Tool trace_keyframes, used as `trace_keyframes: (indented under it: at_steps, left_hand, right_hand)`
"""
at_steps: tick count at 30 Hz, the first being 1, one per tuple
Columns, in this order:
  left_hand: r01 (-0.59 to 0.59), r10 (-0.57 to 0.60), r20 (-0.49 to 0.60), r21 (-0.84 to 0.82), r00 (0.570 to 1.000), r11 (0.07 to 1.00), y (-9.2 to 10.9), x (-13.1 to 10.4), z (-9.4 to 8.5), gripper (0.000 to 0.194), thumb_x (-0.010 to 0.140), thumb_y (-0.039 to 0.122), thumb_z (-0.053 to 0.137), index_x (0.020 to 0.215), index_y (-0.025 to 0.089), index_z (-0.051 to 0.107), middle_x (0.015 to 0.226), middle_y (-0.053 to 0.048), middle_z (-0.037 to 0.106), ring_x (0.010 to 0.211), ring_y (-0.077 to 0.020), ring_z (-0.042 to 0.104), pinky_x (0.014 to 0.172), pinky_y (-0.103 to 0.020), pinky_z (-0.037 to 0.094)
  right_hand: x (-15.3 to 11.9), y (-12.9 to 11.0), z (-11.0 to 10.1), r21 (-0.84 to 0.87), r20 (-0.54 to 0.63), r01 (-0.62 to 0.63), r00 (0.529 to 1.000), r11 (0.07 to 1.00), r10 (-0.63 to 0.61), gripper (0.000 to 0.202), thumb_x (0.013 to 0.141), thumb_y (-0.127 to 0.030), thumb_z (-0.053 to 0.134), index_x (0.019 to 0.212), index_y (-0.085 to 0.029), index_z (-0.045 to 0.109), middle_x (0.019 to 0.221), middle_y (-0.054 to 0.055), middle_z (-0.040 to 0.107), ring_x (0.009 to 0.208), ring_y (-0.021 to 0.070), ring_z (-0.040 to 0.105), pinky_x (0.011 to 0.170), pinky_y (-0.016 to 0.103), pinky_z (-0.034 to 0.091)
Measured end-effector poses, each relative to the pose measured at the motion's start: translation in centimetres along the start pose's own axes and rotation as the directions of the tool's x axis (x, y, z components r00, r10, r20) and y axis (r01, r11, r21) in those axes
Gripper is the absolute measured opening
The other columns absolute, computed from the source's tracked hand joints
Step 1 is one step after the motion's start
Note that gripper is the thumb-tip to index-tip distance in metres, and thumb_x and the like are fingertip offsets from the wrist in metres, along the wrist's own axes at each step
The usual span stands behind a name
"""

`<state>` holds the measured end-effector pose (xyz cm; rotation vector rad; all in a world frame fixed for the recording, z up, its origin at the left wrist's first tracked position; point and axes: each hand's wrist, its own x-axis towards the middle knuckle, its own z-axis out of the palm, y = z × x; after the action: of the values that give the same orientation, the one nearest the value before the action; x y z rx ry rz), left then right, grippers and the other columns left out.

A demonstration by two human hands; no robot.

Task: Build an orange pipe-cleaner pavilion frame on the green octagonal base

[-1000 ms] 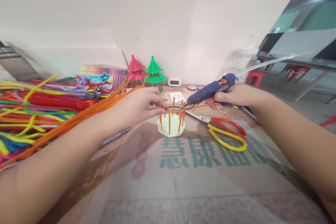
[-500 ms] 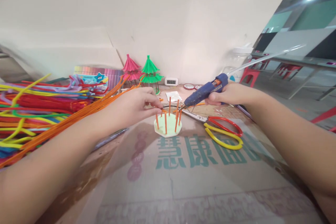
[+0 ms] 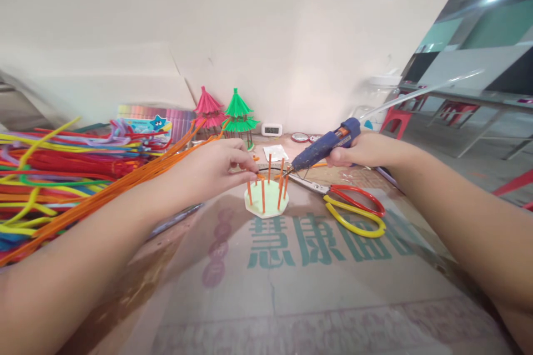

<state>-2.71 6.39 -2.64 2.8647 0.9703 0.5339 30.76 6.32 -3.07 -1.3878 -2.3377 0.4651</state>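
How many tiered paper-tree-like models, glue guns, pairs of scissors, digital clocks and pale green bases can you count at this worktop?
Tiered models: 2 (pink model, green model)
Glue gun: 1
Scissors: 1
Digital clock: 1
Pale green base: 1
Total: 6

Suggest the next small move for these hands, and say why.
Perhaps ease the glue gun slightly back, using the right hand: its nozzle sits close by the tops of the upright orange posts, where a nudge might tilt one, while the left hand has its fingertips near them too.
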Motion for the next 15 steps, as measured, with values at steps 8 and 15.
trace_keyframes:
  at_steps: [8,15]
  left_hand:
    - [0.018,-0.018,0.009,0.000,1.000,1.000,0.09,-0.05,-0.01,0.025,0.092,0.035,0.058,0.092,0.021,0.078,0.091,-0.003,0.063,0.077,-0.0155,0.060,0.065,-0.028,0.039]
    - [0.027,-0.027,0.007,0.012,1.000,1.000,0.10,-0.08,0.04,0.025,0.091,0.036,0.058,0.092,0.021,0.078,0.091,-0.004,0.064,0.077,-0.0156,0.060,0.066,-0.028,0.040]
  right_hand:
    - [0.05,-0.39,-0.12,-0.011,0.016,-0.041,0.999,0.999,0.041,0.072,0.069,-0.088,0.051,0.083,-0.021,0.074,0.050,-0.002,0.052,0.047,0.0142,0.050,0.046,0.026,0.040]
    - [0.27,-0.11,-0.44,-0.073,0.111,-0.064,0.991,0.995,0.072,0.066,0.074,-0.084,0.050,0.062,-0.021,0.064,0.057,0.002,0.060,0.056,0.0168,0.056,0.056,0.029,0.044]
